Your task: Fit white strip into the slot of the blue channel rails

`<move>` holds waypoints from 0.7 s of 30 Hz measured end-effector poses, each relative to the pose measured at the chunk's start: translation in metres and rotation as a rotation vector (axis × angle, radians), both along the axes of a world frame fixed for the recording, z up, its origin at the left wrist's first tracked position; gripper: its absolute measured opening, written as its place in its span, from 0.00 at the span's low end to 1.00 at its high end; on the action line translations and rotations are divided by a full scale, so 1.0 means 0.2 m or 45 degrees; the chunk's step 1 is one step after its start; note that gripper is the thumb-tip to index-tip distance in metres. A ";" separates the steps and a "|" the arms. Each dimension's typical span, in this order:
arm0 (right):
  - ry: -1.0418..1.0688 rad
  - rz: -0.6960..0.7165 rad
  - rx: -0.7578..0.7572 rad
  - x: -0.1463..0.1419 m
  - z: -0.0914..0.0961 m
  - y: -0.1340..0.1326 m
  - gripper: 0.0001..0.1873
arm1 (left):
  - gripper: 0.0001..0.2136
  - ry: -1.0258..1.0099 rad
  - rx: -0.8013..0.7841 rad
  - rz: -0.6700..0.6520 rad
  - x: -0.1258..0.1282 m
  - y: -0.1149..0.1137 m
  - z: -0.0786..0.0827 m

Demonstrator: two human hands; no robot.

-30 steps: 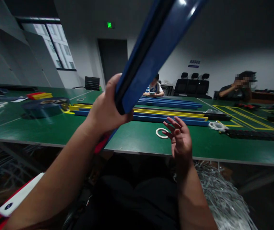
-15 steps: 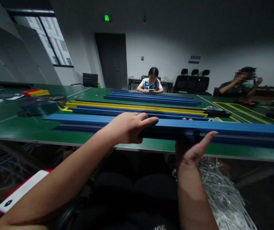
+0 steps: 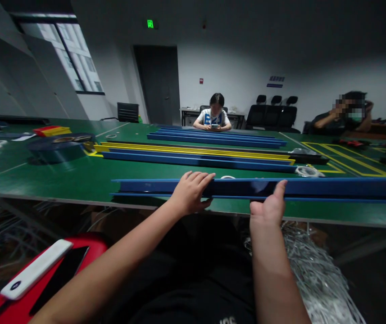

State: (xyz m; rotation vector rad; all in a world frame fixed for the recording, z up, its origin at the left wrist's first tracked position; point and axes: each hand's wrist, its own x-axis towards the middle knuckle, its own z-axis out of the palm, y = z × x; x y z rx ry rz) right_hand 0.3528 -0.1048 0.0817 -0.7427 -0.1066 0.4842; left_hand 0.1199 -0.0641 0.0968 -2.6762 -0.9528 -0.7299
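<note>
Both hands [image 3: 193,191] hold blue strip [image 3: 314,187] along table edge [image 3: 61,198].

Room: dim — daylight only from the window [image 3: 78,67], far left of the gripping hands.
Glare: a sheen along the blue strip [image 3: 314,186], right of the grip.
Edges: bowed, stretched by the lens.
Below the grip: murky — shadowed.

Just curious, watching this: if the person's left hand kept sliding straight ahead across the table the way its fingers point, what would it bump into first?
The left hand already grips the long blue strip. Beyond it, probably the white tape ring, then the blue strip farther back; depth is unclear.
</note>
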 end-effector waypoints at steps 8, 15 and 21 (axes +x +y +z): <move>0.275 0.094 -0.275 0.17 -0.08 0.04 0.16 | 0.33 0.056 -0.073 0.147 0.07 0.12 -0.15; 0.357 0.041 -0.404 0.30 -0.14 0.06 0.15 | 0.35 0.101 -0.115 0.123 0.11 0.15 -0.22; 0.232 -0.418 -0.567 0.44 -0.17 0.01 0.19 | 0.33 0.119 -0.193 0.129 0.14 0.15 -0.22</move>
